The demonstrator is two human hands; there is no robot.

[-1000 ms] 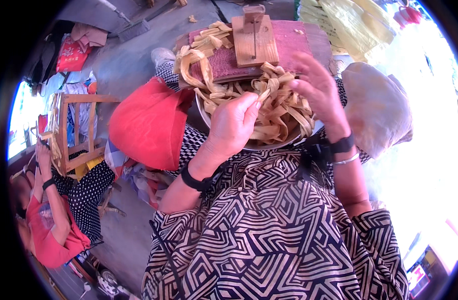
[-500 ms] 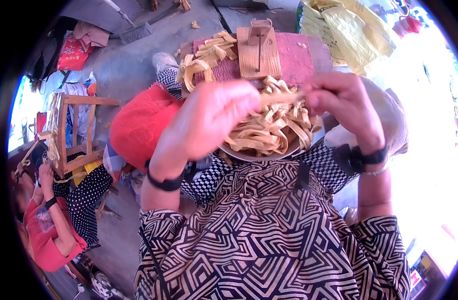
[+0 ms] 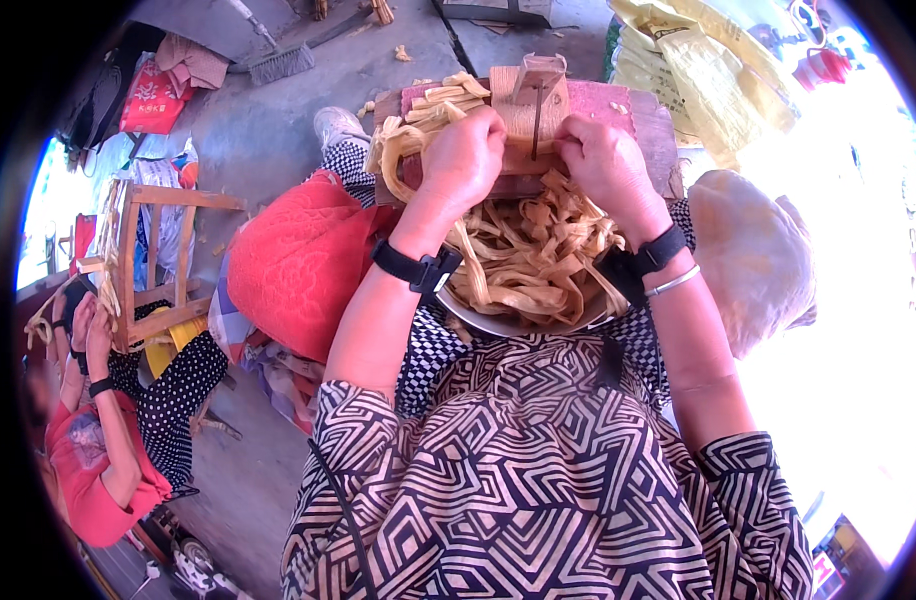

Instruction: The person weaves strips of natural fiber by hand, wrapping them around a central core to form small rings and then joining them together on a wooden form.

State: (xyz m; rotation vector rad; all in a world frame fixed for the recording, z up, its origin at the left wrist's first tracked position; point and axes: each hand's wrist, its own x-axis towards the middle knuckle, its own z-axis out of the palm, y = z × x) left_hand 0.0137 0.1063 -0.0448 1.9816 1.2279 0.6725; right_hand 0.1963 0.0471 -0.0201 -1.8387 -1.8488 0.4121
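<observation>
Presently: one pale strip (image 3: 521, 146), drawn across between two bare hands, at the front of a wooden block (image 3: 502, 98) with a thin dark rod (image 3: 537, 118); whether strip and rod touch, cannot tell. Progress, as judged: this strip in hand, not yet let go; below the grip, a large heap of strips (image 3: 543, 262) in a basin (image 3: 500, 326), many narrow, curled and tangled; beyond and left of the grip, a smaller bundle of broader strips (image 3: 446, 98) on the board (image 3: 650, 128), with one looped strip (image 3: 390, 160) just beside the left hand. The bundle looks like what is left and the heap like what is done, though this is inference only. Left hand (image 3: 464, 155): closed, pinching one end of the strip, back of the hand uppermost, forearm slanting up and inward, dark wristband (image 3: 414, 266). Right hand (image 3: 610, 165): fingers curled with the thumb against them, pinching the other end, forearm likewise slanting inward, dark wristband (image 3: 662, 249) and bangle (image 3: 672, 281). Hands roughly level, one either side of the rod, above the basin's far side. Nearer than the grip, outward: red cloth (image 3: 298, 262) at the left knee, pale cloth (image 3: 750, 258) at the right.
</observation>
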